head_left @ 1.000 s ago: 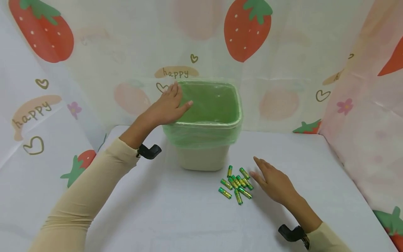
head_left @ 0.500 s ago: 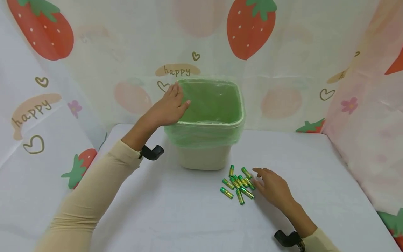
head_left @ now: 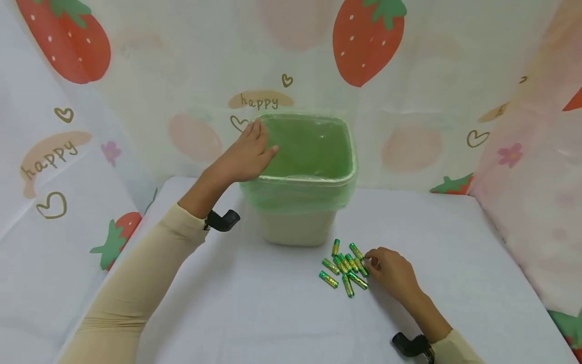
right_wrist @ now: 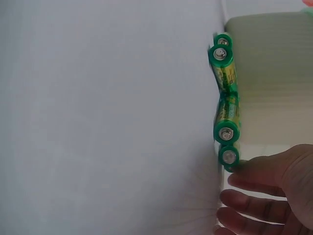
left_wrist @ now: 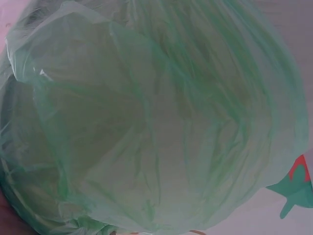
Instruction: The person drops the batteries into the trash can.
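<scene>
My left hand rests on the left rim of a cream bin lined with a green plastic bag. Its fingers lie along the rim and the thumb points over the opening. In the left wrist view the translucent bag fills most of the picture. At the right side of a loose pile of green-and-gold batteries is my right hand, fingers bent. The right wrist view has its thumb right at the end of the nearest battery, the other fingers spread below.
A white cloth covers the table. Behind it hangs a strawberry-print curtain, which also closes off both sides. The bin stands at the back middle, just beyond the batteries. A black wrist camera sits on the left wrist.
My right hand has come down and slightly left to the pile's edge, its straight fingers now bent. The left hand stays on the bin rim. The head view has shifted slightly.
</scene>
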{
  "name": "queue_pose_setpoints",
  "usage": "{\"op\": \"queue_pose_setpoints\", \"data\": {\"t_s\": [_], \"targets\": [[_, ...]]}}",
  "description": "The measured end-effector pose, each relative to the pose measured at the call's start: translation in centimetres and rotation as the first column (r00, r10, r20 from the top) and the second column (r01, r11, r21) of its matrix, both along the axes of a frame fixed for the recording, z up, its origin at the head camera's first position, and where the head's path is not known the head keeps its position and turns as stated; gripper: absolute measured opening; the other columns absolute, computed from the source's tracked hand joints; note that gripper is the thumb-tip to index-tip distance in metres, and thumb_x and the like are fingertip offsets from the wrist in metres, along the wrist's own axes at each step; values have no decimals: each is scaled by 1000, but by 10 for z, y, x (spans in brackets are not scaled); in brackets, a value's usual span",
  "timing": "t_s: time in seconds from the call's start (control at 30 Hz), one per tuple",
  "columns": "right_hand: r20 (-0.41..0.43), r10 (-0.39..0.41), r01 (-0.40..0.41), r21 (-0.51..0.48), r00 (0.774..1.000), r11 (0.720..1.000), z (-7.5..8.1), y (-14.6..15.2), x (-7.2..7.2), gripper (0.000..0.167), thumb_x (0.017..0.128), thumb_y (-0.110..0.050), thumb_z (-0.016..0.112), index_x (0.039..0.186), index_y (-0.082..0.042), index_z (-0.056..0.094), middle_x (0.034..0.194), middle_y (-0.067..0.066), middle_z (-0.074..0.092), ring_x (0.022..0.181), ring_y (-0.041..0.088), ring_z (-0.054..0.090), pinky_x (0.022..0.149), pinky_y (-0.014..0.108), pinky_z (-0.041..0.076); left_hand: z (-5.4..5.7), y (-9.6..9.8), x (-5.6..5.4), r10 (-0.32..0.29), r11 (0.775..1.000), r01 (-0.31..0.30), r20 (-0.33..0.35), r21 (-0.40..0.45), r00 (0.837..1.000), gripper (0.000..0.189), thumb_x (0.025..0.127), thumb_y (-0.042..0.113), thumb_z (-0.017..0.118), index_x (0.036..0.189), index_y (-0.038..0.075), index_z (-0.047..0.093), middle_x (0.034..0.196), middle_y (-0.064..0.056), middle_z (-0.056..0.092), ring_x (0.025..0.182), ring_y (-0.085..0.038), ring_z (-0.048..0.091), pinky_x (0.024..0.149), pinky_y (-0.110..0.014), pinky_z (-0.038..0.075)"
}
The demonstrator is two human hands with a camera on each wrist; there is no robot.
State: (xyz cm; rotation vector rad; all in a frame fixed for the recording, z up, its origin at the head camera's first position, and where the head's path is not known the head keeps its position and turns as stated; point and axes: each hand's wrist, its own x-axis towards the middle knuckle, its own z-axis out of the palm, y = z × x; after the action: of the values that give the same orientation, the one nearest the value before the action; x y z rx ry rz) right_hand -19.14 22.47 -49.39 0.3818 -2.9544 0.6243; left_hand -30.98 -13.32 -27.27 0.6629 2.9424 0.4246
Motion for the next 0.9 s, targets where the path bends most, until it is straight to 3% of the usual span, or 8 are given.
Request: {"op": "queue_pose_setpoints", "data": {"t_s": [0.3,0.9], "targets": [[49,-50,50,17,998,999,-6,-6,-7,15,93,-19,74,93,-5,76,69,-4,58,60,12,49,50,28,41,-8,-3,-1,3,1000,-3,-13,31,1000,73,112,35,29,156,-12,-5,165,-27,-16,153,-36,-17,125,-44,-4],[84,-112,110,24,990,994,-4,-10,-26,20,92,-26,77,89,-6,73,70,0,63,60,14,53,48,29,42,-4,-3,-1,20,999,-19,-19,51,1000,71,112,36,26,157,-10,-5,166,-24,-16,153,-33,-17,125,-43,-4]]}}
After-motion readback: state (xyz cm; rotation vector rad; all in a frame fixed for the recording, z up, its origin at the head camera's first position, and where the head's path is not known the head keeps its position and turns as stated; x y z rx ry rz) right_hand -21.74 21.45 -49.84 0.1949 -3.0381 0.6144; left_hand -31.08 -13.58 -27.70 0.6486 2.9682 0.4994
